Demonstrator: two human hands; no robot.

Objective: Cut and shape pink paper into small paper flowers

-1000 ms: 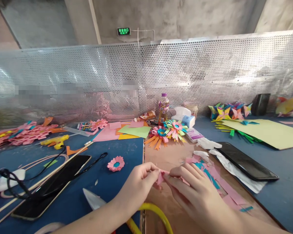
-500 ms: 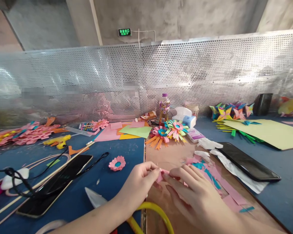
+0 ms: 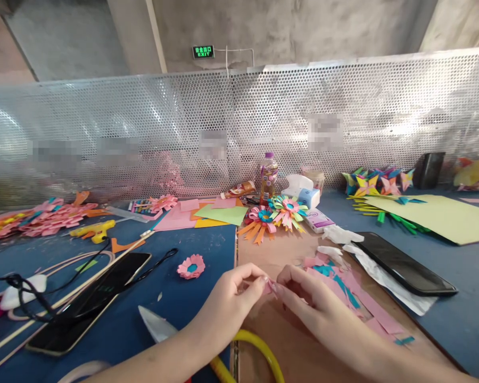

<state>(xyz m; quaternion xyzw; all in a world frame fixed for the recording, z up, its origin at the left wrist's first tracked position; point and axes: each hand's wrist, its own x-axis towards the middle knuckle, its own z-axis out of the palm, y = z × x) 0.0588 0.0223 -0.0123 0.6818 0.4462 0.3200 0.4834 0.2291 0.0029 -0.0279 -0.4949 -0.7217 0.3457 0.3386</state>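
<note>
The left hand (image 3: 235, 298) and right hand (image 3: 312, 298), fingertips narrowed to a pinch, both hold a small pink paper piece (image 3: 267, 288) over the brown board (image 3: 273, 256), near centre.

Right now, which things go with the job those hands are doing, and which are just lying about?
Probably for the job:
small pink paper piece, pinched by left hand and right hand
flat pink and blue paper strips
round pink paper flower with blue centre

Probably just lying about:
rectangular black phone, right side
purple-capped clear plastic bottle
</note>
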